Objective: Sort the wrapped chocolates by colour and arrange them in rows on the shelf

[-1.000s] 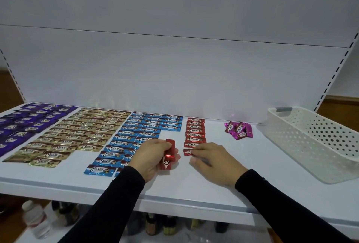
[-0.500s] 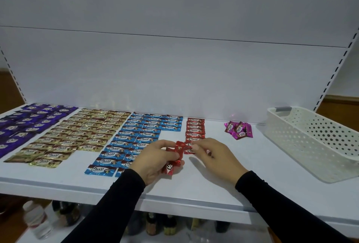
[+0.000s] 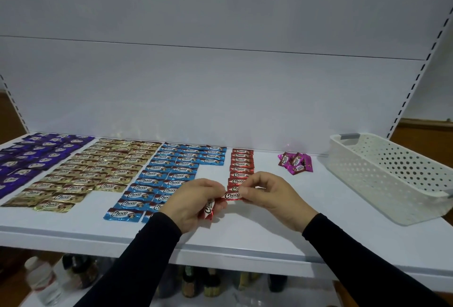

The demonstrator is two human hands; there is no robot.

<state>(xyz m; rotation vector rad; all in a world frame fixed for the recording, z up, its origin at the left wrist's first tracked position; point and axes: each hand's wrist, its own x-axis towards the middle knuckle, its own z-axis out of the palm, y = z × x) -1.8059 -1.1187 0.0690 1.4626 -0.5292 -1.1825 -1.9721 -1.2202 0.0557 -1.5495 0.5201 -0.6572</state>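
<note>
- Red chocolate [image 3: 232,195]: glossy red wrapper, white "Choco" logo; pinched by right hand [image 3: 274,196] at near end of red column [image 3: 241,166], shelf [image 3: 282,230] centre.
- Left hand [image 3: 193,205]: grasps more red-wrapped pcs [image 3: 209,211].

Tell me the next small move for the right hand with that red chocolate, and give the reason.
Probably lower the red chocolate that the right hand pinches onto the shelf, just in front of the red column. That column ends about there, with bare shelf nearer the person. The left hand holds more red chocolates to follow.
</note>
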